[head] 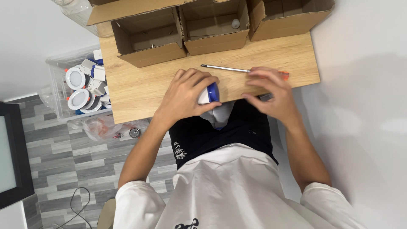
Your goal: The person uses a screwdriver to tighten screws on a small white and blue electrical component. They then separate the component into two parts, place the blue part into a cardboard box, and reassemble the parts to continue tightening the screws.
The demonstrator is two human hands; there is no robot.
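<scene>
Lamp [210, 93] in white and blue sits at the near edge of the wooden table [140, 85], mostly hidden under the left hand [186, 95]. That hand curls over it from above, fingers wrapped down around its rim, so it is closed on the lamp and steadies it against the tabletop. The right hand [271, 93] hangs just beside it with fingers loosely bent and half spread; its fingertips cover the orange handle end of a screwdriver [224, 68] lying on the table, but whether they grip that handle or only rest over it I cannot tell.

Judging by the matching round lamps in the clear bin [57, 85] to the left, the piece is a small plastic downlight: light, stiff, smooth and a little slippery on its flat face. The face and any spring clips are likely the fragile parts, so the rim is the sound place to hold, as the left hand does now. Three open cardboard boxes [148, 40] stand along the far edge, well apart from both hands.
</scene>
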